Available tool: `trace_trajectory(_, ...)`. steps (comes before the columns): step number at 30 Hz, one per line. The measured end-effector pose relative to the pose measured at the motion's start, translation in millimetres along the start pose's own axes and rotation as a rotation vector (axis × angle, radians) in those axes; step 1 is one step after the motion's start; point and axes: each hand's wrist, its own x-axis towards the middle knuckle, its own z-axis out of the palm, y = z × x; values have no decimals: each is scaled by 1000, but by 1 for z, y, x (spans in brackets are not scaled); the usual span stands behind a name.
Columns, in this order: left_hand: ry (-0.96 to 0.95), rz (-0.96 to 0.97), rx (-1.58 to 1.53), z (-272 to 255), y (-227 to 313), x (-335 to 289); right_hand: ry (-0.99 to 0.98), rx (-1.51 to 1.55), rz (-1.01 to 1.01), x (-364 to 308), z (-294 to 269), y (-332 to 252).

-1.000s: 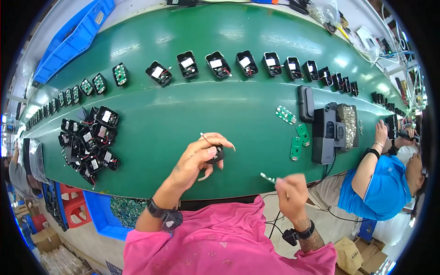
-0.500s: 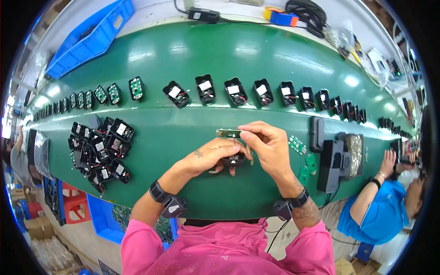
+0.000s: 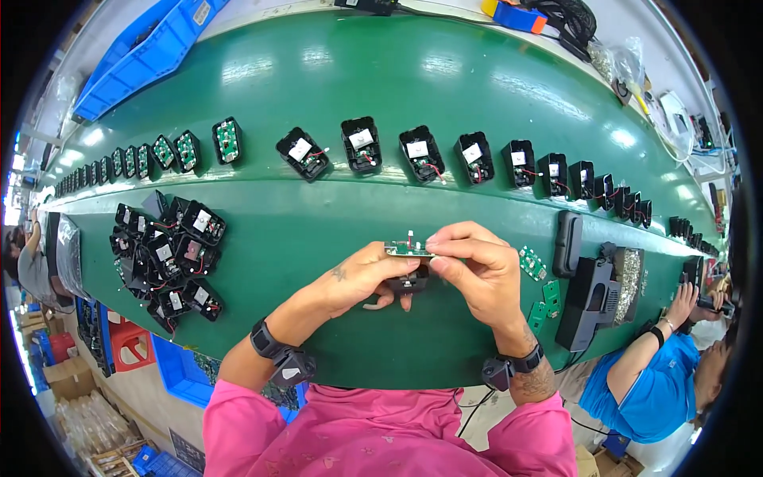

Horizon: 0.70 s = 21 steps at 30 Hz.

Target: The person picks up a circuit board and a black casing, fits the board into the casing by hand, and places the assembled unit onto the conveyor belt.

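Your right fingers (image 3: 462,231) pinch a circuit board (image 3: 403,250), partly hiding the black case (image 3: 410,281) your left hand (image 3: 356,277) grips. Piled housings (image 3: 167,258) crowd mid-left.

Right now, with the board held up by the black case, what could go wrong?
- The right hand pinches the circuit board by one end, so it might tilt or slip.
- A white plug on a red wire stands up beside the board; it could snag or get trapped.
- Loose green boards lie near the right wrist; a careless swing might knock them.
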Motion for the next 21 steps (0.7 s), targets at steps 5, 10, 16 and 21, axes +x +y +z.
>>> trace_trajectory(5, 273, 114, -13, 16, -4, -4, -67, -184, -109, -4, -4, 0)
trace_trajectory(10, 259, 15, -341, 14, -5, -8, -58, -198, -137, -8, -3, -7)
trace_trajectory(16, 135, 100, -561, 22, -4, -13, -4, -255, -205, -10, 0, -5)
trace_trajectory(21, 240, 183, -295, 24, 0, -11, -27, -256, -207, -11, -2, -5)
